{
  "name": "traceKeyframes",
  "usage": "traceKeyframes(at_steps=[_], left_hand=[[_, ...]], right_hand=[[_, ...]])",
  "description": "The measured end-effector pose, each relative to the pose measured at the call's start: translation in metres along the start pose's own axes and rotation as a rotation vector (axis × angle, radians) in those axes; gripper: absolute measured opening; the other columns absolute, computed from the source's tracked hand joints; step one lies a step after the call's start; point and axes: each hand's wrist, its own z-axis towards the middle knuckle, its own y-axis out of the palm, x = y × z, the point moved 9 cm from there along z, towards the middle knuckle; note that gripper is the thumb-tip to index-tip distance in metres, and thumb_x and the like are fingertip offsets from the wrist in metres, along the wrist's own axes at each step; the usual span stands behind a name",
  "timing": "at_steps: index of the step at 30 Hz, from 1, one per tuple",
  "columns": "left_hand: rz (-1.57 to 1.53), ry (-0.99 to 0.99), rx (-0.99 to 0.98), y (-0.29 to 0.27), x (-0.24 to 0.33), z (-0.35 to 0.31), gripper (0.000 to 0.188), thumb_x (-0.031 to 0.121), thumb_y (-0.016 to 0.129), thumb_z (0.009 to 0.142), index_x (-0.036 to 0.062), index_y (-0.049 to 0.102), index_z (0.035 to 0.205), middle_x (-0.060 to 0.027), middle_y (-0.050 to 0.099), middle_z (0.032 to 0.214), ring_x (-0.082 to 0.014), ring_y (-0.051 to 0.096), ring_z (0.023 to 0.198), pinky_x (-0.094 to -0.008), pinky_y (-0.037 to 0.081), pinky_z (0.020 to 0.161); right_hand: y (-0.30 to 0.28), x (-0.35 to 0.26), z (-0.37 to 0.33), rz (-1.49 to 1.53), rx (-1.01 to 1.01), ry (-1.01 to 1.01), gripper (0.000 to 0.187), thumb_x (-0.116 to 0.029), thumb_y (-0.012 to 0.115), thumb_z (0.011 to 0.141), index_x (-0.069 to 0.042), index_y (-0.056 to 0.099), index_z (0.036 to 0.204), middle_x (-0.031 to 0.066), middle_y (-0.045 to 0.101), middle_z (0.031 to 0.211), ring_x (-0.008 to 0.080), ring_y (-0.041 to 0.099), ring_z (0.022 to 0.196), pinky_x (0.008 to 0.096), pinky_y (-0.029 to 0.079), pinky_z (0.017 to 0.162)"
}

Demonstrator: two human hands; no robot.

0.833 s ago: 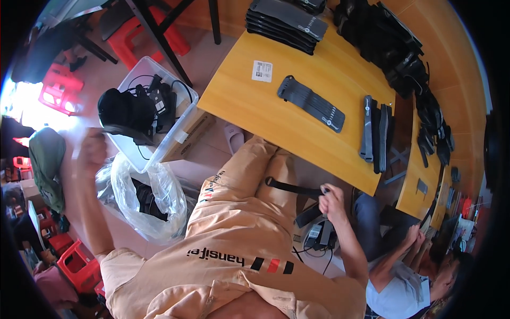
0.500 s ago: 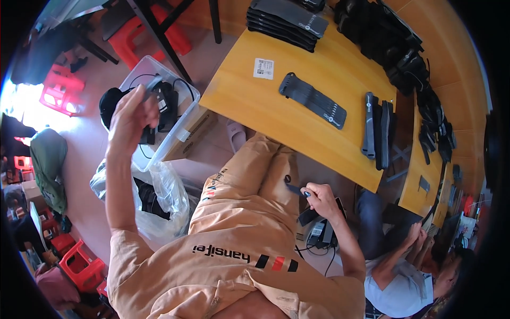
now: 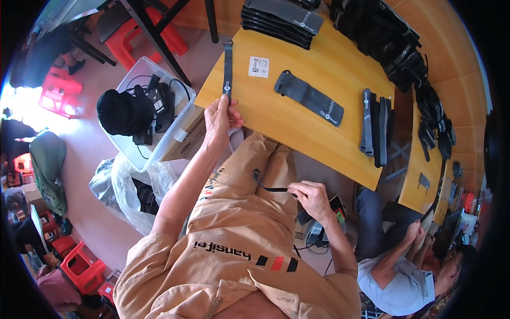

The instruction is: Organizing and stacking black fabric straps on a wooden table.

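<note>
My left hand (image 3: 219, 119) is at the near left edge of the yellow table, its fingertips pinching the near end of a narrow black strap (image 3: 228, 66). That strap stretches straight away from me along the table's left side. Over my lap, my right hand (image 3: 312, 200) grips another thin black strap (image 3: 272, 189), whose free end curls up to the left. A wide dark grey slotted band (image 3: 309, 98) lies flat in the middle of the table. To the right of it, several folded dark bands (image 3: 377, 127) stand side by side.
A stack of grey bands (image 3: 281, 24) sits at the table's far edge, near a white label (image 3: 258, 67). Black gear (image 3: 388, 45) is heaped along the right. A clear bin (image 3: 146, 154) stands left of the table (image 3: 255, 114). Another person (image 3: 398, 279) sits at the right.
My left hand has come from above the bin to the table edge, and a strap now lies there under its fingers. The strap in my right hand hangs out longer over my lap.
</note>
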Motion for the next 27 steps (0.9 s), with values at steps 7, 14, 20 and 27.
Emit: traceKeyframes(at_steps=[7,14,20,27], left_hand=[[0.186,-0.285,-0.150,0.000,-0.011,-0.010,0.060,0.050,0.032,0.095,-0.0041,0.057,0.095,-0.0111,0.062,0.065,-0.0171,0.062,0.053,-0.0228,0.050,0.047],[0.604,-0.250,-0.203,-0.013,0.009,-0.015,0.081,0.068,0.034,0.085,-0.0065,0.063,0.075,-0.0138,0.061,0.060,-0.0192,0.062,0.050,-0.0237,0.049,0.046],[0.798,0.186,-0.371,0.015,0.041,-0.047,0.053,0.048,0.053,0.088,-0.0044,0.064,0.093,-0.0106,0.064,0.074,-0.0142,0.063,0.070,-0.0242,0.049,0.063],[0.559,0.326,-1.109,0.139,0.034,-0.131,0.033,0.022,0.062,0.087,-0.0032,0.059,0.108,-0.0106,0.065,0.090,-0.0126,0.060,0.087,-0.0268,0.048,0.077]], right_hand=[[-0.013,-0.006,0.002,0.018,0.093,-0.023,0.012,0.005,0.063,0.076,0.001,0.066,0.087,0.0099,0.062,0.072,0.0204,0.061,0.059,0.0286,0.047,0.052],[-0.045,-0.012,0.006,0.127,0.188,0.025,0.017,0.008,0.061,0.074,0.002,0.064,0.090,0.0090,0.059,0.077,0.0154,0.060,0.064,0.0236,0.050,0.055],[-0.054,-0.032,0.006,0.101,0.209,-0.008,0.022,0.013,0.058,0.071,0.001,0.065,0.087,0.0080,0.061,0.077,0.0153,0.060,0.066,0.0233,0.047,0.058],[-0.060,-0.057,0.027,0.234,0.328,-0.081,0.029,0.010,0.060,0.074,-0.001,0.062,0.101,0.0077,0.061,0.083,0.0125,0.059,0.064,0.0231,0.047,0.055]])
